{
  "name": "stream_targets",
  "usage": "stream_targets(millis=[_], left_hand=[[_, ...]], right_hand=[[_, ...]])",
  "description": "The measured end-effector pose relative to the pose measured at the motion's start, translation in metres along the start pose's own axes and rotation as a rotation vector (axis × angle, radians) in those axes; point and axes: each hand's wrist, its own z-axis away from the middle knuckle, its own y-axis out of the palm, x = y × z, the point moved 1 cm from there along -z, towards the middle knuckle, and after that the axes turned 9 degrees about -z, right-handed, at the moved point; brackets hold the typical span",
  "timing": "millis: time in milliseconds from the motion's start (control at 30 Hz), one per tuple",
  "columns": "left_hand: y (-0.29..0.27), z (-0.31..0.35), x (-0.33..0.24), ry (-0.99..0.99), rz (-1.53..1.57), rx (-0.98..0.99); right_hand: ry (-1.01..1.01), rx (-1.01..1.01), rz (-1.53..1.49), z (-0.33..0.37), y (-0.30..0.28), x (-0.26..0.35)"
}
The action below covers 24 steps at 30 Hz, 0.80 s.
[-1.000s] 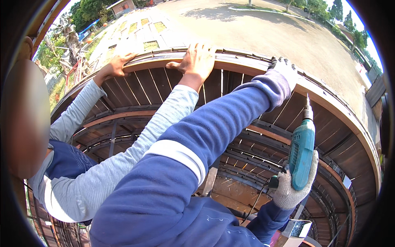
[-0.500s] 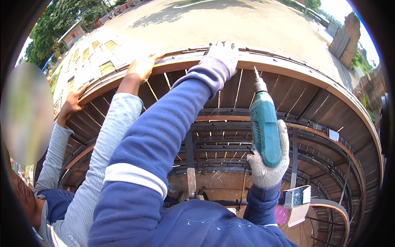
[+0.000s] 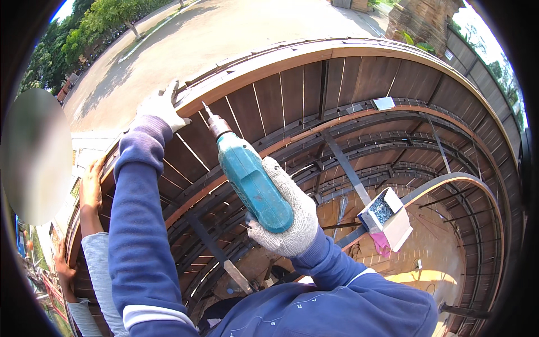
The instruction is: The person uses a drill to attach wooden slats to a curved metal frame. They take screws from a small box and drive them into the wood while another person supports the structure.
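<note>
In a pale knitted glove, my right hand (image 3: 289,216) grips a teal power drill (image 3: 252,182). The drill's bit points up and left, close to the inner edge of a curved wooden rail (image 3: 331,51). My gloved left hand (image 3: 157,108) clasps that rail just left of the bit, thumb on the inner side and fingers over the top. Whether the bit touches the wood I cannot tell. Below the rail runs a curved wall of dark upright boards (image 3: 269,101). A co-worker's bare hand (image 3: 90,188) rests on the rail farther left, with the other hand (image 3: 63,258) lower down.
Dark curved bars (image 3: 359,151) and braces cross below. An open box of screws (image 3: 382,212) sits on a ledge to the right, near a pink piece (image 3: 380,244). A pale blue-white card (image 3: 384,103) lies on a curved bar. Sandy ground (image 3: 185,50) stretches beyond the rail.
My view has turned toward the right. My left hand has shifted along the rail, and the drill now tilts left, its bit nearer that hand. The co-worker's hands appear lower at left.
</note>
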Motion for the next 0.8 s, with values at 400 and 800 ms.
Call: stream_targets(millis=[400,800], left_hand=[[-0.017,0.015,-0.015,-0.052,0.020,0.011],[-0.022,0.022,-0.008,-0.084,-0.013,0.056]], right_hand=[[0.077,0.016,-0.130,-0.003,0.005,-0.008],[0.070,0.137,0.006,-0.013,-0.006,0.003]])
